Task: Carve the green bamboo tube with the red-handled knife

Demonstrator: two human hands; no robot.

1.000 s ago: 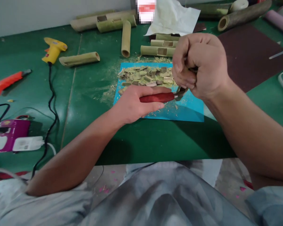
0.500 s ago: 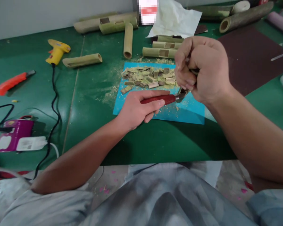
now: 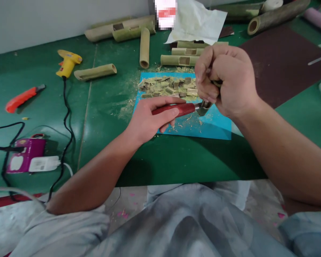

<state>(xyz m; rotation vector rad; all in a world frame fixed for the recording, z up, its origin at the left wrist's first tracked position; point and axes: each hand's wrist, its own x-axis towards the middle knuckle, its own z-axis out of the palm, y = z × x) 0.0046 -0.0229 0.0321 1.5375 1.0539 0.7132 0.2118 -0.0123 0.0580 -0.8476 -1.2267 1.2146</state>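
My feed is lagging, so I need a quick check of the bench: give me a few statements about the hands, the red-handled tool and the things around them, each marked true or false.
1. The left hand grips the red-handled tool. True.
2. The right hand lies flat and open on the table. False: it is a closed fist held above the blue mat, around something mostly hidden.
3. Cut bamboo bits are piled on the blue mat. True.
4. The yellow glue gun lies to the right of the mat. False: it lies to the left.
5. The orange utility knife is in a hand. False: it lies on the green table, untouched.
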